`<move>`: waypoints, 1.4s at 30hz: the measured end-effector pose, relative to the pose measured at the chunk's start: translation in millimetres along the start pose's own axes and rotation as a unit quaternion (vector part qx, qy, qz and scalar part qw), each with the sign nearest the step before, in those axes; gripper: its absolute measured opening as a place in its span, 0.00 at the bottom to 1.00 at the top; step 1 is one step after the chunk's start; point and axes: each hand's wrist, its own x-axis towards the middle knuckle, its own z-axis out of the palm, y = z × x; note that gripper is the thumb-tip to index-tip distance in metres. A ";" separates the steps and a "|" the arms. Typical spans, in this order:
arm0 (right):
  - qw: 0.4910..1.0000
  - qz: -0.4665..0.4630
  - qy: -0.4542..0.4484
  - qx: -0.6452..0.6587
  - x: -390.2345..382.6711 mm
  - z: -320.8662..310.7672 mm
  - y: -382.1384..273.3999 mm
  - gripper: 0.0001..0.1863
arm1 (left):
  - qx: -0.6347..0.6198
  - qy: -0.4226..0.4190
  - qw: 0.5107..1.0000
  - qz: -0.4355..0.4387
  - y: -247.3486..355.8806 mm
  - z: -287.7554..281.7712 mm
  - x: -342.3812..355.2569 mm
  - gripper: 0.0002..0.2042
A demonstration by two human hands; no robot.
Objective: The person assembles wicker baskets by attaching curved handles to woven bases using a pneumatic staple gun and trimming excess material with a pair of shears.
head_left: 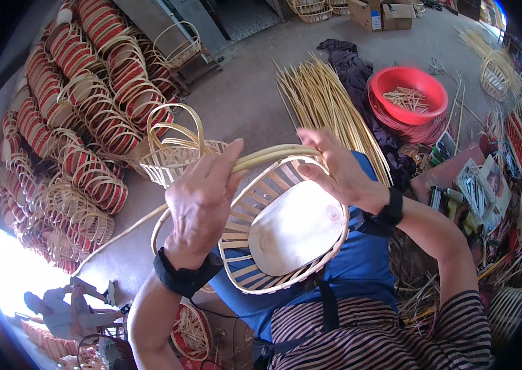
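An oval slatted basket (234,236) with a pale wooden base (298,229) rests tilted on my lap. Above its far rim, a bundle of light bent canes (270,154) runs between my hands. The fingers of my left hand (202,191) are closed round the canes at the left, and one long cane trails from there down toward the floor. At the other end my right hand (338,166) grips them, thumb below and fingers on top. Whether the canes touch the rim I cannot tell. Just beyond my left hand stands a small handled basket (161,161).
Stacked red-and-tan baskets (82,98) fill the left side. Ahead lie a pile of long canes (329,102) and dark cloth (348,61). A red basin (390,79) with short sticks stands beyond, near cluttered tools and baskets. Another person (67,308) sits at lower left.
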 end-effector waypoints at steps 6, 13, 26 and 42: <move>0.968 -0.199 -0.029 -0.154 42.1 -10.1 -36.6 0.35 | -0.043 -0.009 0.999 0.013 8.3 22.6 12.6 0.12; 0.975 -0.156 -0.015 -0.155 39.3 -5.1 -1.4 0.12 | -0.048 -0.130 0.990 0.000 -18.8 -13.2 0.8 0.14; 0.987 -0.049 0.076 -0.133 43.0 -9.8 1.3 0.12 | -0.091 0.051 0.989 -0.105 -42.8 -25.3 -38.3 0.15; 0.986 -0.103 0.046 -0.126 38.3 13.3 14.7 0.14 | -0.001 0.068 0.992 0.103 -0.5 27.3 -7.9 0.17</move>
